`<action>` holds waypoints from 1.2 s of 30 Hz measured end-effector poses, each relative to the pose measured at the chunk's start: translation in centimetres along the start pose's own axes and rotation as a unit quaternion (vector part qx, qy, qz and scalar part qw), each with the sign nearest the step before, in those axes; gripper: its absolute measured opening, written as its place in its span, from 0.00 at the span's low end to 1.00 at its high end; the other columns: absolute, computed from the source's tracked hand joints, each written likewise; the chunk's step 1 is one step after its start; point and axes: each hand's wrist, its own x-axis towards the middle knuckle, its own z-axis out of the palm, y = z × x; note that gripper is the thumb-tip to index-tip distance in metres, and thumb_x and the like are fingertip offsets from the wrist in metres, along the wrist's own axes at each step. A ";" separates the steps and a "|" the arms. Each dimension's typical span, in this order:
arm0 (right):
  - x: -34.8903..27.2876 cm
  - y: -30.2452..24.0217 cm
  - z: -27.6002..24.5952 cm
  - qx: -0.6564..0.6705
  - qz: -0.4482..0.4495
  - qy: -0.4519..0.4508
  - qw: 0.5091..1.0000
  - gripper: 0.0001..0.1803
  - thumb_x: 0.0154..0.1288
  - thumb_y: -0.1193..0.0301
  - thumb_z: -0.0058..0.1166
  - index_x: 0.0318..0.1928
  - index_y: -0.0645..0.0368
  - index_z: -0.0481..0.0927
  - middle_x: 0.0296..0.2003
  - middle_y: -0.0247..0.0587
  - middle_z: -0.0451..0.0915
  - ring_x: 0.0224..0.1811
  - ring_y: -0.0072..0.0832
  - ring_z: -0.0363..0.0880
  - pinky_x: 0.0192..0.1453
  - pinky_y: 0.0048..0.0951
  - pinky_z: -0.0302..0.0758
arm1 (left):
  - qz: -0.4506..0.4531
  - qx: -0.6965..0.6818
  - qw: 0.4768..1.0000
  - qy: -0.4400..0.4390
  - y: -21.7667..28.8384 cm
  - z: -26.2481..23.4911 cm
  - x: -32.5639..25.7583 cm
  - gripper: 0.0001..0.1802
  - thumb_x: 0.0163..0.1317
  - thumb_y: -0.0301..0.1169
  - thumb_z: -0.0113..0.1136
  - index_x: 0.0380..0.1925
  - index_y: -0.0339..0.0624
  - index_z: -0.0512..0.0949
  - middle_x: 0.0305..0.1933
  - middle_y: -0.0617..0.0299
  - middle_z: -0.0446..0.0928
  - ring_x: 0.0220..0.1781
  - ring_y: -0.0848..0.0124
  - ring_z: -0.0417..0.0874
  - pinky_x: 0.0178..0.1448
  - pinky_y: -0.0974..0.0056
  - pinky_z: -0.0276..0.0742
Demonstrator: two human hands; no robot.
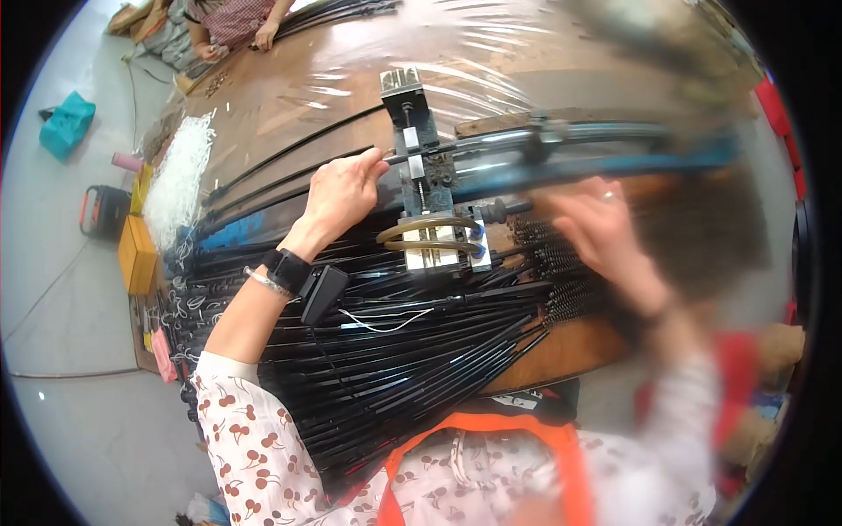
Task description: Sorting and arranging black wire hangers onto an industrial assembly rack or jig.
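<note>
My left hand (340,195) is closed, thumb and fingers pinched around a thin black rod (396,159) whose end reaches into a metal clamping fixture (424,186). The fixture has a threaded screw, a pale block and two curved brownish tubes (428,230). To its right, my right hand (596,223) is in the air above the table, smeared by motion. Its fingers look partly stretched, but whether they hold anything cannot be made out. Beyond that hand, blurred rails and a blue strip (614,165) run to the right from the fixture.
Many black rods (403,373) cover the near table, with dark coiled ends (561,272) at their right. White strands (180,175) heap at the left edge, beside a yellow box (138,254). Another person's hand (266,35) rests at the far left edge. Clear plastic sheeting covers the far table.
</note>
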 end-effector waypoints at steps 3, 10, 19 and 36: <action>0.0 0.3 1.2 0.026 0.007 -0.008 1.000 0.16 0.60 0.73 0.63 0.50 0.57 0.82 0.35 0.40 0.83 0.44 0.42 0.78 0.49 0.41 0.66 | 0.002 0.016 1.000 0.000 -0.8 0.9 -0.1 0.11 0.70 0.39 0.55 0.35 0.43 0.75 0.30 0.47 0.80 0.36 0.44 0.82 0.37 0.45 0.76; 1.7 0.3 4.1 0.194 0.010 -0.029 0.981 0.15 0.60 0.82 0.60 0.48 0.62 0.79 0.35 0.48 0.76 0.39 0.44 0.76 0.41 0.41 0.71 | 0.026 0.007 0.999 0.027 -0.6 1.2 -0.5 0.10 0.70 0.37 0.55 0.33 0.43 0.73 0.30 0.47 0.79 0.36 0.45 0.82 0.36 0.46 0.75; -0.4 3.5 3.0 0.128 0.096 -0.199 0.967 0.17 0.63 0.61 0.64 0.43 0.62 0.82 0.40 0.52 0.83 0.44 0.51 0.82 0.44 0.45 0.78 | 0.183 0.104 0.972 0.107 -1.7 0.1 1.0 0.06 0.68 0.30 0.57 0.33 0.42 0.71 0.29 0.54 0.77 0.33 0.52 0.81 0.34 0.52 0.75; -1.0 1.0 1.4 0.041 0.004 -0.278 0.960 0.08 0.58 0.77 0.58 0.38 0.61 0.74 0.37 0.50 0.75 0.43 0.51 0.76 0.45 0.46 0.76 | 0.021 0.009 0.943 -0.331 2.2 -1.8 -6.2 0.11 0.61 0.34 0.65 0.37 0.37 0.83 0.36 0.47 0.83 0.43 0.49 0.85 0.50 0.51 0.82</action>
